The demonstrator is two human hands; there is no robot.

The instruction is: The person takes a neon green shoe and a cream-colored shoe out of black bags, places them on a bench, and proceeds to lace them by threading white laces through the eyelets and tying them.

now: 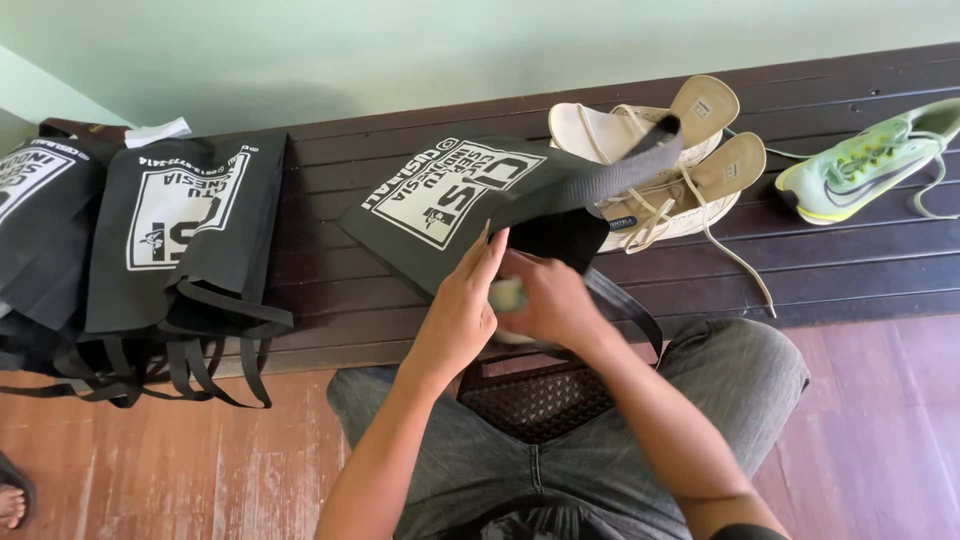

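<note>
A pale green shoe (pixel 507 294), only partly visible, sits between the person's two hands at the mouth of a black tote bag (pixel 470 205) that lies on the dark wooden bench (pixel 800 270), near its front edge. The right hand (pixel 553 300) is curled around the shoe from its right side and grips it. The left hand (pixel 462 305) stands edge-on just left of the shoe, fingers straight and together, palm pressed toward it; whether it actually holds the shoe cannot be told. The bag carries a white printed panel on its upper face, and one black strap (pixel 640 160) arches up from its opening, crossing in front of a pair of cream sandals (pixel 660 165) that rest on the bench just right of the bag, soles partly turned up, laces trailing. Further right of the bag, well apart, a second pale green running shoe (pixel 865 165) lies on the bench near the frame edge. Left of the bag, well apart, a stack of similar black bags (pixel 180 250) with white prints hangs over the bench's front edge, straps dangling. Below the bag, the person's knees in grey trousers (pixel 560 440) are spread over a reddish wooden floor (pixel 240 460).
</note>
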